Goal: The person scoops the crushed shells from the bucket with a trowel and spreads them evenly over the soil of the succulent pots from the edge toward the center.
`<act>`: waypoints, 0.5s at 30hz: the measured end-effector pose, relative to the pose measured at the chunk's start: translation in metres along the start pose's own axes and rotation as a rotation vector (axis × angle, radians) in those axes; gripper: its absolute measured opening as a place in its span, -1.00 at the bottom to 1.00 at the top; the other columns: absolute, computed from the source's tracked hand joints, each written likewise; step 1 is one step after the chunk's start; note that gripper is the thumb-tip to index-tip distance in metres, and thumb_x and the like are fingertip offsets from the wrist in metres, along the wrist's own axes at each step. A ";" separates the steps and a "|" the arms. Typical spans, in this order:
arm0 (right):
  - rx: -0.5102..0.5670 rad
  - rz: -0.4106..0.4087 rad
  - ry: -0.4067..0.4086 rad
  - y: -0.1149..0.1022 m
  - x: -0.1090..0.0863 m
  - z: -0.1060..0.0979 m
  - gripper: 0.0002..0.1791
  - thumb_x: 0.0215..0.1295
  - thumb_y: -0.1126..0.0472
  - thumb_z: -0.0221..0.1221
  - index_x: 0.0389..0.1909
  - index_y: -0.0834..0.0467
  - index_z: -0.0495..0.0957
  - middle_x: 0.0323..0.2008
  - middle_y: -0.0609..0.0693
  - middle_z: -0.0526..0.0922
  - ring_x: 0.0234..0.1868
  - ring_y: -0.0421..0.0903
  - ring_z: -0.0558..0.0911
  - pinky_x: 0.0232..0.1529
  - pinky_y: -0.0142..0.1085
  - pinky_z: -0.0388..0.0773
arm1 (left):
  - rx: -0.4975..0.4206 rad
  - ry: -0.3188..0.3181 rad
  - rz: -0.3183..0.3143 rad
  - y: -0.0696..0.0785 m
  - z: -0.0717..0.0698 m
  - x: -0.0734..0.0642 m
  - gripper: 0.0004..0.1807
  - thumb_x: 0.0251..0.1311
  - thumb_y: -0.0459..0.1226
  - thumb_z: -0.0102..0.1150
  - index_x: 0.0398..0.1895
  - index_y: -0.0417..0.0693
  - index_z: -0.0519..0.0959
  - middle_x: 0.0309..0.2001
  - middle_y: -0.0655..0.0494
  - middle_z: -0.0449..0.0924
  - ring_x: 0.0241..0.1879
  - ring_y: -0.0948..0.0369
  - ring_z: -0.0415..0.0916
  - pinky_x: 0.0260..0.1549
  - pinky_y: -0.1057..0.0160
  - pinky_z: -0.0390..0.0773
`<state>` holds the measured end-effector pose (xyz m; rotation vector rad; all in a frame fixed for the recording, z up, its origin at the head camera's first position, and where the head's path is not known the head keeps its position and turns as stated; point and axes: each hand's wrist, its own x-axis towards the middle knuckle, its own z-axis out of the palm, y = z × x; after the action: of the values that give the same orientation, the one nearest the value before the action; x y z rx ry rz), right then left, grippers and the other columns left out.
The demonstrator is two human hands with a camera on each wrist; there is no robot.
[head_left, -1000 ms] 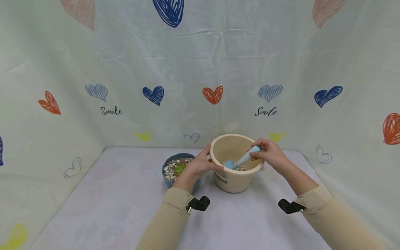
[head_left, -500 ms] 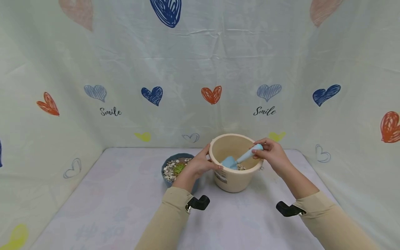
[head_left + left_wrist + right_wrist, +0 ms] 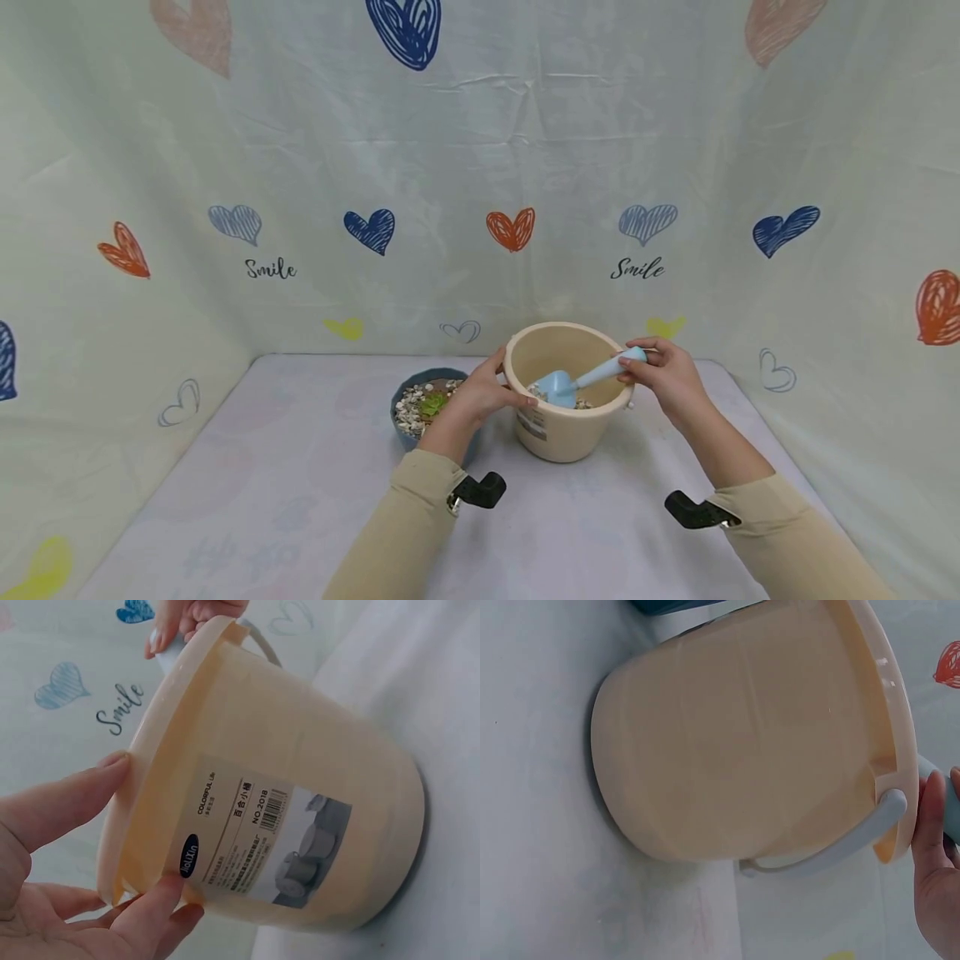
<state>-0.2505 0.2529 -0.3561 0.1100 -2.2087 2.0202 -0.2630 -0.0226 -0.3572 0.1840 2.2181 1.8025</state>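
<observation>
A cream plastic bucket (image 3: 562, 440) stands on the table with some pale pebbles (image 3: 583, 405) inside. My left hand (image 3: 478, 402) grips its left rim; in the left wrist view the thumb (image 3: 71, 802) lies on the rim and the fingers reach below it, beside a printed label (image 3: 262, 832). Between the fingers and thumb of my right hand (image 3: 670, 379) is the handle of a light blue toy shovel (image 3: 600, 372). Its blade points left and down inside the bucket, with pebbles showing at the blade's left edge. The bucket's bottom is mostly hidden by the front wall.
Left of the bucket, partly behind my left wrist, is a blue pot (image 3: 401, 429) with a green succulent (image 3: 432, 405) and white pebbles. A grey carrying handle (image 3: 840, 844) hangs on the bucket's side. A heart-printed curtain (image 3: 420, 275) borders the table (image 3: 300, 500).
My right hand has drawn the shovel to the right and slightly tilted its handle lower. More of the blade shows above the pebbles. The left hand and bucket stay put.
</observation>
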 end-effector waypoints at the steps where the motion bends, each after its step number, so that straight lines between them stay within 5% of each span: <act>1: 0.010 0.003 0.006 0.000 0.000 0.000 -0.54 0.31 0.42 0.20 0.11 0.54 0.28 -0.33 -0.09 0.68 -0.41 -0.22 0.68 -0.25 -0.39 0.64 | 0.006 0.001 0.003 0.001 -0.001 -0.001 0.16 -0.11 -0.52 0.48 0.56 0.03 0.02 0.43 -0.14 0.15 0.24 -0.12 0.36 0.29 -0.08 0.23; 15: 0.188 -0.011 0.077 -0.008 -0.003 -0.007 -0.68 0.30 0.46 0.18 0.00 0.39 0.31 -0.39 -0.10 0.69 -0.45 -0.23 0.68 -0.26 -0.41 0.63 | 0.119 -0.007 -0.014 0.013 -0.019 -0.010 0.03 -0.03 -0.40 0.48 0.52 -0.06 0.10 0.38 -0.19 0.26 0.26 -0.11 0.35 0.22 -0.13 0.32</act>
<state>-0.2456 0.2586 -0.3477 0.0641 -1.9662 2.1829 -0.2600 -0.0401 -0.3399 0.1978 2.3175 1.6608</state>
